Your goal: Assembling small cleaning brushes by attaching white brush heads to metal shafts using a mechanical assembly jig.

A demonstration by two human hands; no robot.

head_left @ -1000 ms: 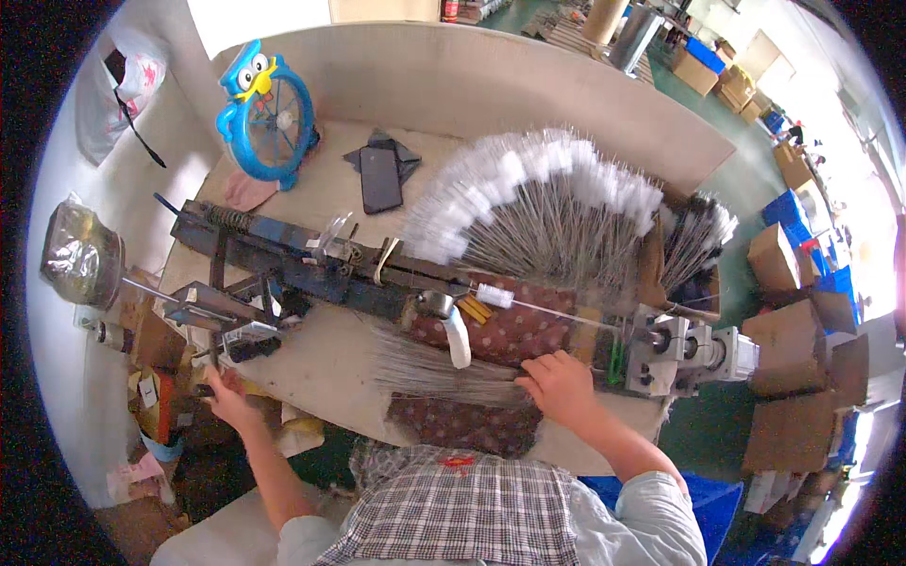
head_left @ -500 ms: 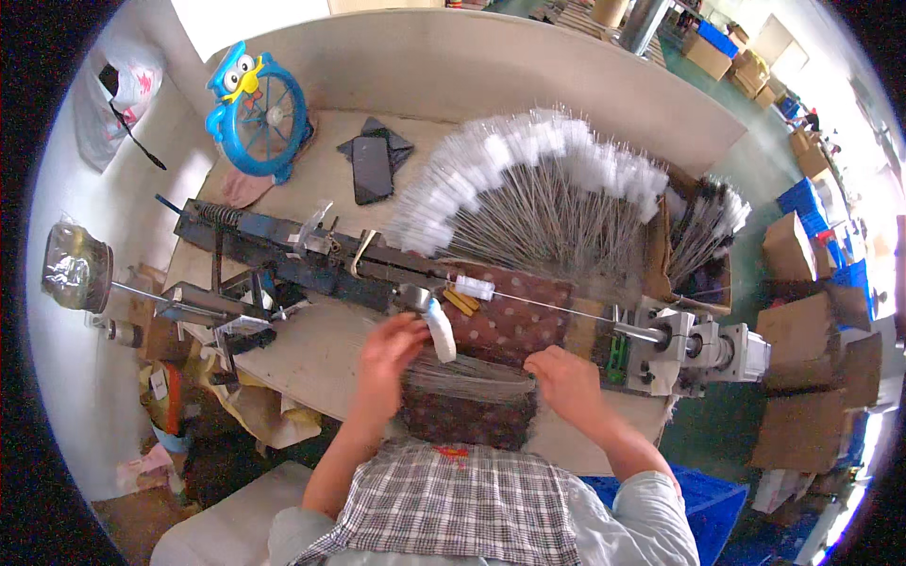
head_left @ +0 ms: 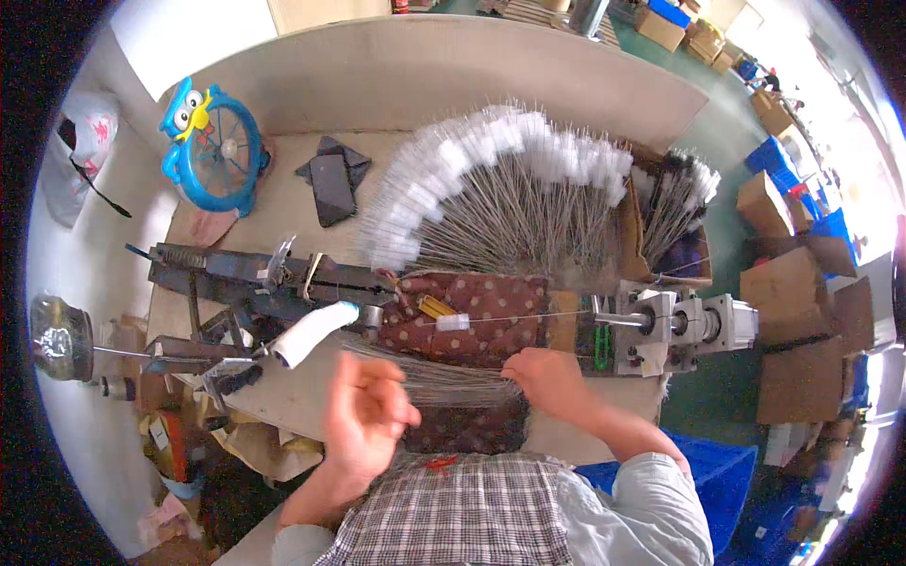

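My left hand (head_left: 363, 415) is raised near the front of the bench with its fingers apart and nothing in it. Just beyond it is a lever handle wrapped in white (head_left: 316, 332), apart from the hand. With fingertips pinched, my right hand (head_left: 549, 382) grips the right end of a bundle of thin metal wires (head_left: 453, 379) lying on a dotted brown cloth. A small white-bristled brush (head_left: 453, 323) hangs over the cloth on a wire running to the metal chuck (head_left: 623, 319) at the right. The black clamping rig (head_left: 236, 271) stands at the left.
Many white-tipped wire brushes (head_left: 528, 189) fan out behind the cloth, and a cardboard box (head_left: 637, 236) holds more. A phone (head_left: 332, 189) and a blue toy-like fan (head_left: 226, 151) sit at the back left. A blue crate (head_left: 717, 481) stands at the lower right.
The white-wrapped lever has swung leftward, and my left hand has drawn back from it. The white brush has come away from the rig's end. My right hand stays at the wires' end.
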